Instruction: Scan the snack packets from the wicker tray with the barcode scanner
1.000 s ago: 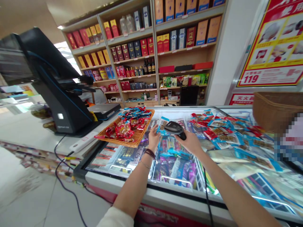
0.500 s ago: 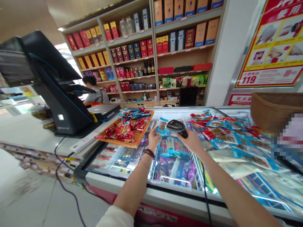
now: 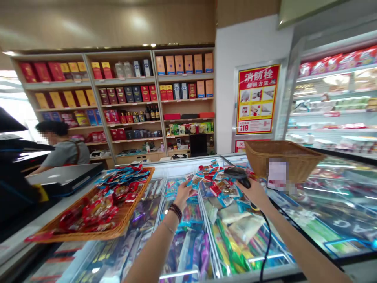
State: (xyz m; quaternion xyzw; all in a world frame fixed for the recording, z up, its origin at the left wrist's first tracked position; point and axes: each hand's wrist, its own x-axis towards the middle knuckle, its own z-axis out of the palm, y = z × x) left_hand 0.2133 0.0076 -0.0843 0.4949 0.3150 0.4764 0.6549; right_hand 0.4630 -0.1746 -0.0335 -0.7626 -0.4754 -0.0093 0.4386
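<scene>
My left hand [image 3: 183, 194] reaches over a chest freezer [image 3: 188, 267] and pinches a small blue-edged snack packet [image 3: 196, 180] by its lower edge. My right hand [image 3: 253, 193] is shut around a black corded handheld barcode scanner [image 3: 237, 173], whose head points towards that packet from a short distance. The scanner's black cord [image 3: 266, 243] hangs down past my right wrist. Beneath both hands, loose snack packets lie in wire-divided freezer compartments.
A wicker tray of red snack packets [image 3: 138, 192] rests at the freezer's left side, and a wicker basket [image 3: 284, 157] stands at its far right. A co-worker [image 3: 63, 151] stands behind a laptop [image 3: 64, 177]. Liquor shelves [image 3: 126, 102] line the back wall, beside a refrigerated display [image 3: 332, 102].
The view has tilted up and swung, showing more of the shop. The co-worker has come fully into view at the left. Both hands still hold the packet and scanner, with the scanner now further right.
</scene>
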